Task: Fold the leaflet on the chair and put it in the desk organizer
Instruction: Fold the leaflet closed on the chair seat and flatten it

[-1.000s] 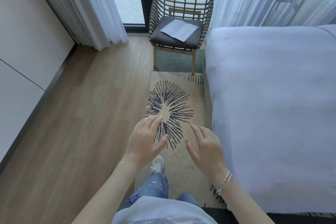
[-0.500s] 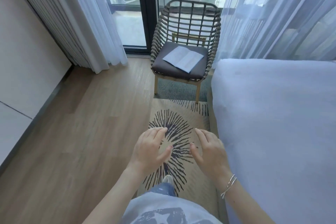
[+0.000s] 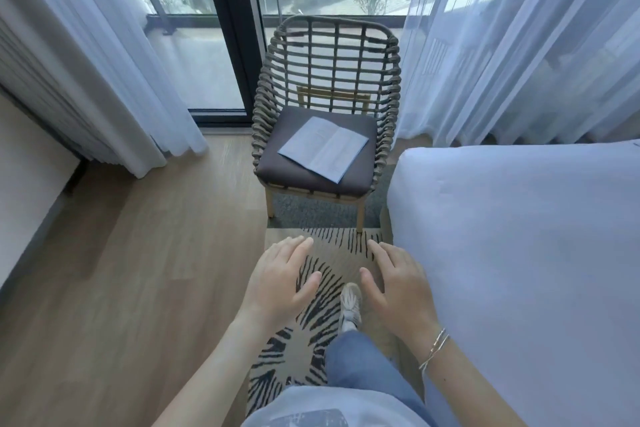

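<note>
A white leaflet (image 3: 323, 148) lies open and flat on the dark seat cushion of a woven chair (image 3: 327, 55) by the window. My left hand (image 3: 278, 282) and my right hand (image 3: 398, 282) hover side by side, palms down, fingers apart, well short of the chair and above the rug. Both hands hold nothing. No desk organizer is in view.
A bed with a white cover (image 3: 519, 253) fills the right side, close to the chair. A patterned rug (image 3: 325, 274) runs along the bed on a wooden floor (image 3: 138, 270). Sheer curtains (image 3: 519, 45) hang on both sides of the glass door. A white wall unit (image 3: 24, 166) stands at left.
I have walked closer to the chair, which now looks larger and lower in view. My hands keep the same open pose in front of me.
</note>
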The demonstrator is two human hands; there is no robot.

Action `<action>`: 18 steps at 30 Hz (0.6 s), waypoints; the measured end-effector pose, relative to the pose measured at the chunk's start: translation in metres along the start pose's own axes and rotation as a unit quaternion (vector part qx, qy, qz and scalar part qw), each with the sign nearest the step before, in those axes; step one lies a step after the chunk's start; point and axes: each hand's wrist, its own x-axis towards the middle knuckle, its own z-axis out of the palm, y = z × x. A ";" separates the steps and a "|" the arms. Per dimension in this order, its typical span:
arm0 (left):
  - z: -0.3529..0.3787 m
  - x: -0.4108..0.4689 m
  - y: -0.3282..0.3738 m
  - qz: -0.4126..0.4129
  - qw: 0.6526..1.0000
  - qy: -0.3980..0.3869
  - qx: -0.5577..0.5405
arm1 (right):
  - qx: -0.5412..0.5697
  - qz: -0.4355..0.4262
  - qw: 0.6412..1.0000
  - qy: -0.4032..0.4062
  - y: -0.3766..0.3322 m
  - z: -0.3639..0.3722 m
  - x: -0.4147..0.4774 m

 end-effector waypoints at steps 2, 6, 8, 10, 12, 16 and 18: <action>0.008 0.042 -0.002 -0.003 1.000 -0.004 0.001 | -0.003 -0.003 1.000 -0.011 0.017 0.000 0.042; 0.004 0.134 0.002 -0.021 1.000 -0.004 0.000 | 0.003 -0.002 1.000 -0.021 0.048 -0.013 0.136; -0.004 0.181 0.003 -0.025 1.000 0.008 0.002 | 0.000 -0.011 1.000 -0.020 0.059 -0.022 0.182; -0.013 0.227 0.003 -0.025 1.000 0.017 -0.002 | -0.005 -0.025 0.999 -0.021 0.069 -0.029 0.227; -0.023 0.266 -0.001 -0.029 0.999 0.030 -0.006 | -0.006 -0.033 0.999 -0.024 0.076 -0.034 0.267; -0.035 0.329 -0.014 -0.035 0.999 0.039 -0.008 | 0.002 -0.041 0.999 -0.017 0.087 -0.036 0.334; -0.035 0.355 -0.024 -0.042 0.998 0.039 -0.008 | 0.004 -0.037 0.999 -0.017 0.090 -0.030 0.362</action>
